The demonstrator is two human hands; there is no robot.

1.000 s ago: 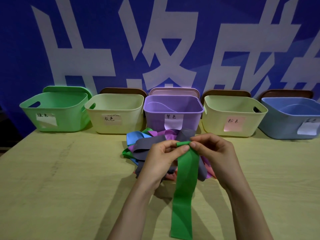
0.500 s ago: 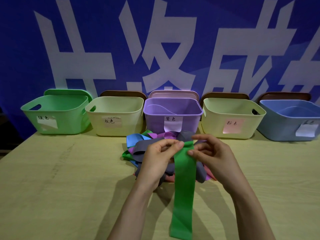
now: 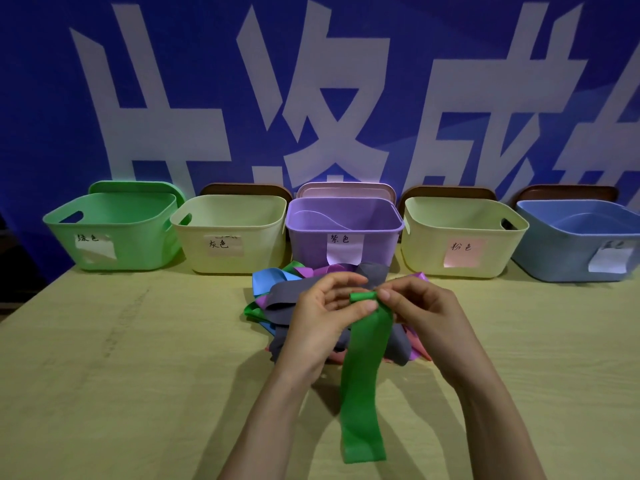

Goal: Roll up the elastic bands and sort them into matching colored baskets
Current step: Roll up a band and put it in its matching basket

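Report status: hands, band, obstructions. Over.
Left hand, right hand both pinching green band at its rolled top end. Most of band hangs unrolled. Pile of bands behind hands; green basket at far left.

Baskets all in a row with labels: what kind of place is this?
Probably a staged sorting station: five labelled baskets in a row, a blue banner behind, a pile of elastic bands.

Dim, bluish light; soft shadows under forearms; wide-angle bending at edges; sharp.
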